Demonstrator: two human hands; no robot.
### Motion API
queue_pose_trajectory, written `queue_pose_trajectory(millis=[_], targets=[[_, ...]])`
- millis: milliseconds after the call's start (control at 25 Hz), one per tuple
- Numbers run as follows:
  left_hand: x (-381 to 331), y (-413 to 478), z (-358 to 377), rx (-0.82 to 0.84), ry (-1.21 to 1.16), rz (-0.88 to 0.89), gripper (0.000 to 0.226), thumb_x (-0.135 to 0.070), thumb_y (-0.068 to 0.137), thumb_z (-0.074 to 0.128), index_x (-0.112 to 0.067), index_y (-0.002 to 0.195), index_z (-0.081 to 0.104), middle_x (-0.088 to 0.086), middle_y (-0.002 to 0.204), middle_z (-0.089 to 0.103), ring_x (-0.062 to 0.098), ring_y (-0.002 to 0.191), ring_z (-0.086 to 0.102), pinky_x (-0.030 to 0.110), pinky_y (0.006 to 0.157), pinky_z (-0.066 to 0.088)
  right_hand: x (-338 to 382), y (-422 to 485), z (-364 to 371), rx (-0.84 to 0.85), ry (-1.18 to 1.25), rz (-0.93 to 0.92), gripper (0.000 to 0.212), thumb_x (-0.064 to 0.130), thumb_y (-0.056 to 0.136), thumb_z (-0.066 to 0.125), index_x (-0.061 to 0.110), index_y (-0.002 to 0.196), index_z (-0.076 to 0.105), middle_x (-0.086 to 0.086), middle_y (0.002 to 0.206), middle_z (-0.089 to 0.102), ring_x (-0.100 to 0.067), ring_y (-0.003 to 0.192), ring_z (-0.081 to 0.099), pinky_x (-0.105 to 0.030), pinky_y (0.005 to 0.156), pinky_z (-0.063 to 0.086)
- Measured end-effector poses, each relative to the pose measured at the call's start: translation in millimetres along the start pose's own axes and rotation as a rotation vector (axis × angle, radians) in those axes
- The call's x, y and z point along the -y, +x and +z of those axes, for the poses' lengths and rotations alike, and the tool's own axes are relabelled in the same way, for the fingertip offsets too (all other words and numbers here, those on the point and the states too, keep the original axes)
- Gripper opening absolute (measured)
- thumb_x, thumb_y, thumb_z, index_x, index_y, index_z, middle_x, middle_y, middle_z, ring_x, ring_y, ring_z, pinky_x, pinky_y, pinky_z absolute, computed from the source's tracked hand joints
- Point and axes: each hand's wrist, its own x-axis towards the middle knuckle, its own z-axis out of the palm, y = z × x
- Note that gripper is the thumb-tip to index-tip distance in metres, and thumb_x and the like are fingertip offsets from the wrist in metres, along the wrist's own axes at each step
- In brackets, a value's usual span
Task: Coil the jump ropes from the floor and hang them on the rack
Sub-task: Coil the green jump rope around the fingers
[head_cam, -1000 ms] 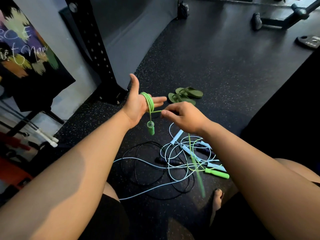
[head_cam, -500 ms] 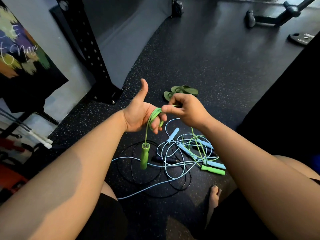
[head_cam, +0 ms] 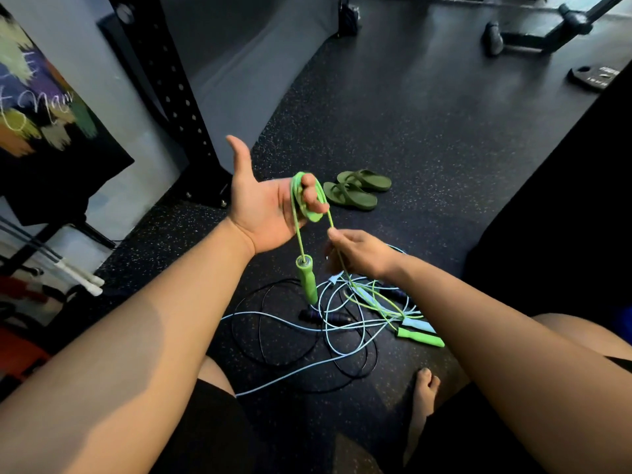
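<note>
Several turns of a green jump rope (head_cam: 297, 200) are wound around the fingers of my left hand (head_cam: 265, 208), palm up, thumb raised. One green handle (head_cam: 306, 282) dangles below that hand. My right hand (head_cam: 359, 253) pinches the same cord just below and right of the coil. The cord runs down to a tangle on the floor, where the second green handle (head_cam: 420, 338) lies. A light blue rope (head_cam: 307, 367) and a black rope (head_cam: 260, 336) lie mixed in that pile.
A pair of green flip-flops (head_cam: 355, 189) sits on the black rubber floor beyond my hands. A black perforated rack upright (head_cam: 171, 97) stands at the left. My bare foot (head_cam: 424, 395) rests near the pile. A weight plate (head_cam: 595, 77) lies far right.
My left hand has turned palm up and opened its thumb. My right hand has dropped below the coil, drawing more green cord from the pile. The dangling handle swung lower.
</note>
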Motion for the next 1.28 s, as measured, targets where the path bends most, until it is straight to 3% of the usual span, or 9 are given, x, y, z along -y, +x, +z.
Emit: queue_pose_trajectory(millis=[120, 240, 440, 600, 720, 880, 1000, 1120, 1280], targets=[[-2.6, 3.8, -4.2, -0.107, -0.128, 0.151, 0.112, -0.104, 0.061, 0.016, -0.006, 0.094, 0.059, 0.014, 0.09, 0.068, 0.036, 0.097, 0.067, 0.042, 0.1, 0.051, -7.3, -3.1, 6.8, 0.18, -0.131, 0.04, 0.036, 0.028, 0.109, 0.037, 0.006, 0.093, 0.061, -0.008, 0.068, 0.065, -0.024, 0.063, 0.062, -0.028, 0.06, 0.047], [-0.7, 10.8, -3.8, -0.193, -0.129, 0.232, 0.115, -0.1, 0.068, 0.018, 0.0, 0.114, 0.052, 0.023, 0.107, 0.068, 0.04, 0.111, 0.066, 0.051, 0.112, 0.044, 6.7, -3.7, -0.2, 0.196, -0.424, -0.027, 0.037, 0.034, 0.107, 0.041, 0.01, 0.1, 0.068, 0.001, 0.071, 0.062, -0.017, 0.067, 0.058, -0.03, 0.066, 0.046], [15.6, 28.3, -6.2, -0.425, 0.281, 0.106, 0.115, -0.089, 0.081, 0.0, 0.005, 0.127, 0.049, 0.025, 0.112, 0.071, 0.034, 0.11, 0.069, 0.052, 0.111, 0.042, 43.6, 2.2, -13.7, 0.031, -0.636, -0.214, 0.038, 0.04, 0.104, 0.044, 0.017, 0.092, 0.072, -0.002, 0.093, 0.072, -0.019, 0.085, 0.064, -0.032, 0.077, 0.047], [26.1, 27.3, 0.7, -0.278, 0.563, -0.113, 0.118, -0.08, 0.083, -0.017, -0.001, 0.105, 0.068, 0.011, 0.08, 0.075, 0.017, 0.089, 0.071, 0.033, 0.099, 0.046, 54.4, 11.4, -29.5, -0.118, -0.713, -0.343, 0.034, 0.043, 0.101, 0.052, 0.017, 0.095, 0.074, -0.003, 0.077, 0.071, -0.021, 0.067, 0.061, -0.032, 0.063, 0.043], [30.4, 25.2, -1.6, -0.115, 0.645, -0.229, 0.122, -0.081, 0.08, -0.02, -0.007, 0.086, 0.076, 0.027, 0.087, 0.071, 0.031, 0.086, 0.07, 0.035, 0.091, 0.049, 50.8, 16.8, -39.1, -0.186, -0.685, -0.36, 0.035, 0.049, 0.093, 0.063, 0.019, 0.079, 0.071, 0.003, 0.066, 0.067, -0.014, 0.061, 0.059, -0.028, 0.056, 0.041], [27.2, 23.3, -11.8, -0.026, 0.534, -0.283, 0.111, -0.092, 0.07, -0.009, -0.005, 0.078, 0.059, 0.014, 0.06, 0.061, 0.033, 0.064, 0.064, 0.048, 0.098, 0.045, 45.4, 25.5, -47.7, -0.216, -0.502, -0.378, 0.037, 0.052, 0.084, 0.072, 0.017, 0.073, 0.067, 0.006, 0.059, 0.055, -0.006, 0.055, 0.046, -0.024, 0.052, 0.035], [19.2, 23.4, -11.0, 0.003, 0.41, -0.228, 0.11, -0.095, 0.067, -0.011, -0.006, 0.073, 0.054, 0.009, 0.052, 0.056, 0.03, 0.058, 0.061, 0.049, 0.096, 0.044, 37.9, 33.5, -48.6, -0.247, -0.418, -0.402, 0.043, 0.049, 0.094, 0.062, 0.012, 0.071, 0.057, -0.002, 0.061, 0.046, -0.009, 0.057, 0.039, -0.029, 0.053, 0.034], [12.1, 25.0, -14.1, 0.015, 0.237, -0.176, 0.11, -0.098, 0.062, -0.01, -0.008, 0.074, 0.051, 0.005, 0.051, 0.052, 0.028, 0.057, 0.058, 0.045, 0.095, 0.043, 21.4, 44.8, -45.6, -0.248, -0.376, -0.316, 0.049, 0.049, 0.102, 0.045, 0.006, 0.08, 0.056, -0.017, 0.071, 0.055, -0.013, 0.063, 0.046, -0.042, 0.064, 0.045], [13.1, 33.4, -24.3, 0.047, -0.008, -0.108, 0.113, -0.104, 0.056, 0.006, -0.006, 0.084, 0.054, 0.007, 0.065, 0.057, 0.029, 0.072, 0.06, 0.042, 0.098, 0.041, 2.7, 57.1, -33.9, -0.198, -0.276, -0.236, 0.045, 0.045, 0.105, 0.039, 0.013, 0.081, 0.059, -0.01, 0.07, 0.062, -0.012, 0.065, 0.053, -0.041, 0.07, 0.05]])
